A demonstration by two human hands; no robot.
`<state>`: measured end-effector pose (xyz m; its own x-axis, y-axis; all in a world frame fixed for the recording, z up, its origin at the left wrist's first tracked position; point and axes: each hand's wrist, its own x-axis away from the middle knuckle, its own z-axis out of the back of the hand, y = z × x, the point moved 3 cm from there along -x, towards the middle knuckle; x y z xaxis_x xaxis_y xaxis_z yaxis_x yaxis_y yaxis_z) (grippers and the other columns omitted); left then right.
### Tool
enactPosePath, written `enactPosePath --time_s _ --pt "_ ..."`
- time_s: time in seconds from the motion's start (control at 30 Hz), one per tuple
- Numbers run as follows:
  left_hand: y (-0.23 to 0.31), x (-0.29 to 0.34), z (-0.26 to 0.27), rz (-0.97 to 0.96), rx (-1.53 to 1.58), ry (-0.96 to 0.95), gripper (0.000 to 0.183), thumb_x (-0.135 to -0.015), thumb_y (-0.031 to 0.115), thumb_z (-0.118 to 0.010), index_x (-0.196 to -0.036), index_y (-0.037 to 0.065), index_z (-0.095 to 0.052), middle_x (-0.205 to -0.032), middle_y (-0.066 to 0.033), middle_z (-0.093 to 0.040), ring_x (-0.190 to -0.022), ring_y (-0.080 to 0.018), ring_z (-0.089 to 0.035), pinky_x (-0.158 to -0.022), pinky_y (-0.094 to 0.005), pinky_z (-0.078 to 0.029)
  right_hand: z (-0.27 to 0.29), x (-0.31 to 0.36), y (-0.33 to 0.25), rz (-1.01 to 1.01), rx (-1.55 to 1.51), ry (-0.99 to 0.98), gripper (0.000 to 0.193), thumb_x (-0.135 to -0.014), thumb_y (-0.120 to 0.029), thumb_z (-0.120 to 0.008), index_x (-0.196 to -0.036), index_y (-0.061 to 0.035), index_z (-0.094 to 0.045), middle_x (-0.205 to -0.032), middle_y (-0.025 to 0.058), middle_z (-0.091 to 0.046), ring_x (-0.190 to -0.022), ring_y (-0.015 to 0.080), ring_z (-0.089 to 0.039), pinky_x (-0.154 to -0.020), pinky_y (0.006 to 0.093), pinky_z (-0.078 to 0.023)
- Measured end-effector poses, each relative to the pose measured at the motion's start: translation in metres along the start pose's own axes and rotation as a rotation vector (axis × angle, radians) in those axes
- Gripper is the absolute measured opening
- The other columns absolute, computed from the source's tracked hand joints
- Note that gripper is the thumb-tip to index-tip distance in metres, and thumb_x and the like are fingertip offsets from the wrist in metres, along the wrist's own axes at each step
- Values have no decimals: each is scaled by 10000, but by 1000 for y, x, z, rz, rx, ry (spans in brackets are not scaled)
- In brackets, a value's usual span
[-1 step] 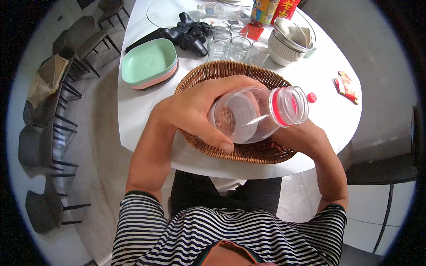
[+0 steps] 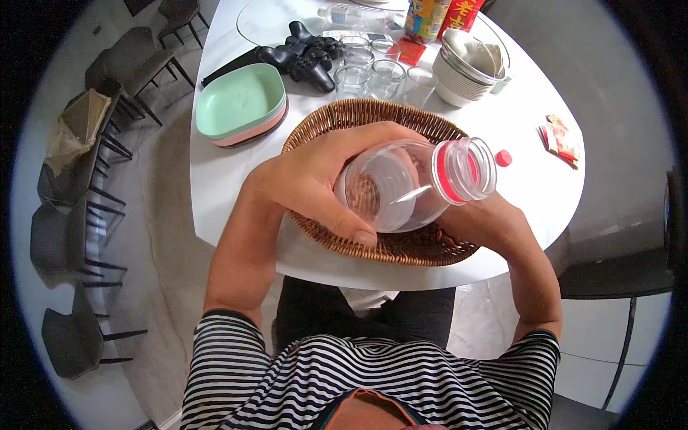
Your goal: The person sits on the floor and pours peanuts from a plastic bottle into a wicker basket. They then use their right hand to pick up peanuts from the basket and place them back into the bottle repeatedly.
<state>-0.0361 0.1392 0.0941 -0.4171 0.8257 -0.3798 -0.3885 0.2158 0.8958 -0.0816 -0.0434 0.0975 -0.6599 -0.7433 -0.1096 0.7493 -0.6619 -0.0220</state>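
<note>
My left hand [image 2: 337,172] wraps round a clear plastic bottle [image 2: 423,186]. The bottle is uncapped and tilted, its mouth with a red ring turned up and to the right. Below it lies an oval brown wicker basket [image 2: 337,115]. Some small reddish-brown pieces [image 2: 435,235] show inside the basket near its right end. My right hand [image 2: 484,221] reaches into the basket from the right, behind the bottle, and its fingers are hidden there. A red bottle cap [image 2: 504,158] lies on the white table [image 2: 534,193] just right of the bottle mouth.
Green and pink trays [image 2: 240,100] are stacked left of the basket. Beyond it stand black game controllers [image 2: 304,57], several glasses [image 2: 387,77] and stacked white bowls [image 2: 462,82]. Red packets [image 2: 559,142] lie at the right. A lying bottle [image 2: 358,16] and a can [image 2: 425,20] are farther back.
The bottle mouth has shifted very slightly to the left. Otherwise both hands and the basket look the same.
</note>
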Motion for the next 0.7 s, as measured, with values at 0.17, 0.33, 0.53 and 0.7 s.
enactPosePath --time_s 0.17,0.33,0.53,0.7 --pt "2 -2 0 62 36 26 900 -536 255 -829 -1294 22 -404 -1116 -106 -568 -1019 -201 -550 -882 -309 -431 31 -1 9 -17 -330 241 115 -714 -31 -636 -828 -18 -635 -859 130 -619 -875 293 -591 -761 378 -479" --pt "1 -7 1 65 -63 24 892 -536 254 -831 -1288 24 -410 -1117 -101 -564 -1019 -197 -546 -881 -308 -431 85 7 19 215 -442 815 202 -696 74 -656 -880 -2 -624 -863 128 -630 -799 222 -622 -654 304 -531" --pt "-2 -5 1 61 -61 41 889 -525 253 -830 -1278 19 -420 -1123 -98 -560 -1022 -195 -542 -893 -311 -423 87 -6 1 299 -366 814 244 -622 -18 -730 -844 -8 -630 -790 130 -613 -732 205 -603 -607 284 -488" --pt "-2 -5 0 58 -30 45 882 -522 247 -831 -1270 11 -428 -1134 -98 -557 -1037 -193 -537 -905 -310 -415 83 -6 14 299 -512 833 161 -701 -92 -692 -823 1 -642 -781 119 -591 -692 171 -556 -593 273 -448"
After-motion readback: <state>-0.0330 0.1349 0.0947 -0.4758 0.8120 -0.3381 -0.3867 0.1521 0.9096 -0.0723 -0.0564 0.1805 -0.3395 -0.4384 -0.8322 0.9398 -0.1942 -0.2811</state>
